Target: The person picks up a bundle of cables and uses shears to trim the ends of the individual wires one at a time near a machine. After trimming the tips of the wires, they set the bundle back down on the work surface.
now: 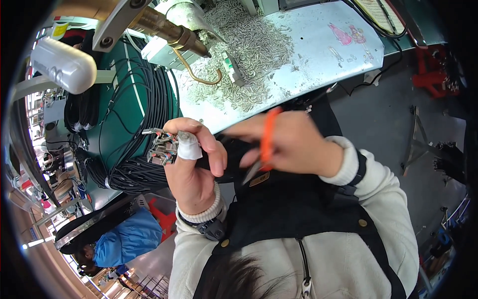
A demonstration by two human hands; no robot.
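Note:
My left hand (191, 174) is closed on a bunch of cable ends (162, 148) with small metal connectors and bits of coloured wire. White tape (188, 148) wraps the thumb, which presses against the bunch. Black cables (142, 177) lie coiled beside and below this hand. My right hand (301, 144), smeared by motion, is closed on orange-handled scissors (269, 137) to the right of the left hand. Their grey blade points down toward my black apron (294, 214). The scissors and the cable ends are apart.
Ahead, a white tabletop (318, 65) carries a heap of small metal pieces (249, 40). A machine with a brass-coloured nozzle (191, 44) and a bent copper tube (199, 77) overhangs it. A green bench (112, 117) stands left. A person in blue (129, 239) sits behind at lower left.

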